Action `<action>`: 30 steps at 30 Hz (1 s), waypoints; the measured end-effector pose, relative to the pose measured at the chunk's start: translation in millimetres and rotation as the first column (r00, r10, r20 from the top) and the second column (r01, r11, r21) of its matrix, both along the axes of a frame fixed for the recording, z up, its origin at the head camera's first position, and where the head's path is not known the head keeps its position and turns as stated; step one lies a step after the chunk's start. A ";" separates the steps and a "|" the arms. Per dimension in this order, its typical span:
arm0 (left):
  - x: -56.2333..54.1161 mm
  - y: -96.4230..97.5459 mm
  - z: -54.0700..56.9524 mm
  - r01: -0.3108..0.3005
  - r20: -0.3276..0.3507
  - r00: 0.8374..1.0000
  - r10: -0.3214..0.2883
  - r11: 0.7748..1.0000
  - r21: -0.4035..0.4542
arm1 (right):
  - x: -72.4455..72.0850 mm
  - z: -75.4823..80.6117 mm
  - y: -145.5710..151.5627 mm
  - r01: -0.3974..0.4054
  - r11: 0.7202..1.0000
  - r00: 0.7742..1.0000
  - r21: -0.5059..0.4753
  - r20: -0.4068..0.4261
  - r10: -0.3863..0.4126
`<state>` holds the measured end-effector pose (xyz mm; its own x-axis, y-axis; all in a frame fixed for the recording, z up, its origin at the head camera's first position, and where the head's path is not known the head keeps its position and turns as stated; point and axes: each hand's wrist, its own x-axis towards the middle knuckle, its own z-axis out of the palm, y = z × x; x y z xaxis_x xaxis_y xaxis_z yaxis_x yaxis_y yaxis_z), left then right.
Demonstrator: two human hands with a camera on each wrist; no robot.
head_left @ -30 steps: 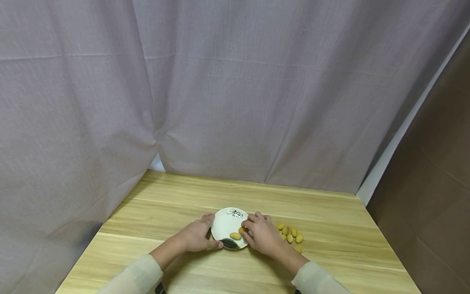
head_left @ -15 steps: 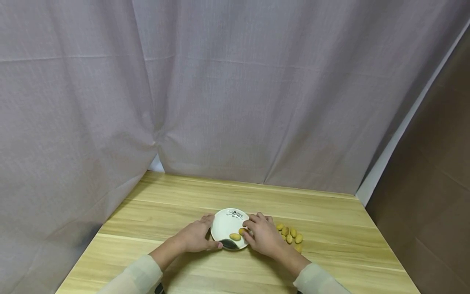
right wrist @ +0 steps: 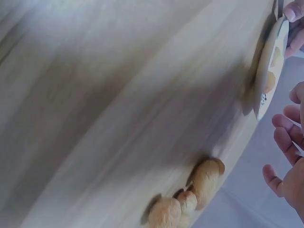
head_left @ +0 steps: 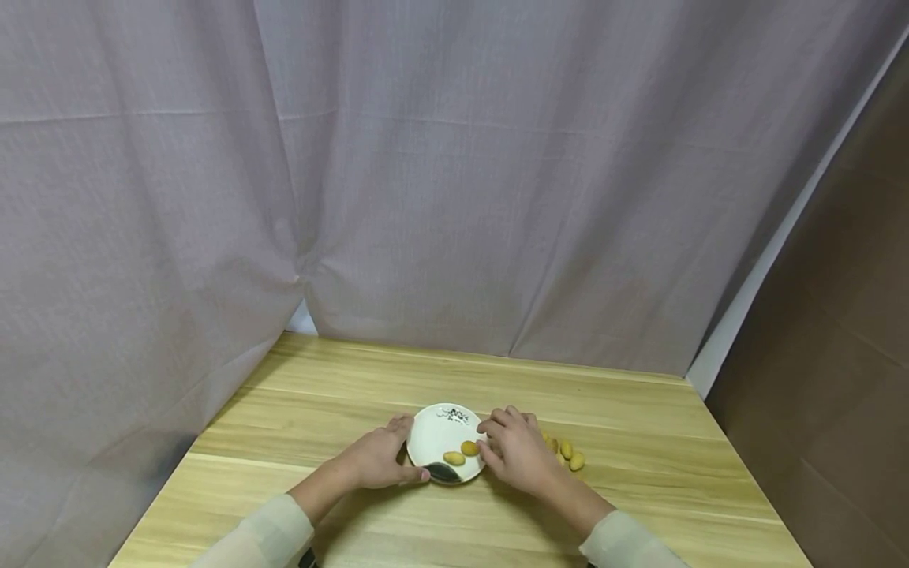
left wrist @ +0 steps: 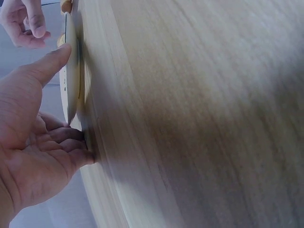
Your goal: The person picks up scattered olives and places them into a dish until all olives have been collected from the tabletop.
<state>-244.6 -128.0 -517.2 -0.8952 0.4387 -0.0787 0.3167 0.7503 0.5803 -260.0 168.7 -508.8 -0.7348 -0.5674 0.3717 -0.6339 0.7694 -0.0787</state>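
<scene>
Head view: from my end, a grey-mauve curtain (head_left: 454,181) hangs across the far side, and the pale wooden table (head_left: 398,532) spreads out in front of it. Near the table's middle lies the round white plate (head_left: 432,432), with a printed sprig at its far side and a dark leaf shape at its near side.

The left hand (head_left: 383,456) grasps the plate from the left — thumb on the near rim, fingers curved around the side. The right hand (head_left: 517,450) hovers just beside the right rim, its fingers loosely bent and released, nothing between them; the right wrist view shows me a gap between them and the plate.

To the right, partly hidden by that hand, a loose cluster (head_left: 566,449) of yellow oval pieces lies on the wood. Smallest are two pieces on the plate's near-right part: an orange piece (head_left: 469,448) and, nearer and to its left, a yellow piece (head_left: 454,457).

To do this well, I judge the left hand should press only lightly, since a hard thumb could tip the rim. The right fingers should clear the edge before swinging sideways — these rounded pieces look apt to roll, and one brush might send the orange piece off.
</scene>
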 end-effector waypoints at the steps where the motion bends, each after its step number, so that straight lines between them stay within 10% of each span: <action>1: 0.1 0.0 0.2 0.002 0.000 1.000 -0.002 1.000 0.002 | -0.1 1.3 1.7 0.003 1.000 1.000 0.003 -0.009 -0.003; 30: 1.0 0.2 2.0 0.004 0.009 1.000 -0.004 1.000 0.014 | 4.7 11.4 53.3 0.103 0.994 0.995 -0.031 -0.004 -0.103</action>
<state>-243.5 -127.8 -515.2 -0.8928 0.4432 -0.0806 0.3143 0.7410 0.5935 -255.3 222.0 -497.4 -0.7868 -0.4771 0.3916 -0.5518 0.8279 -0.1001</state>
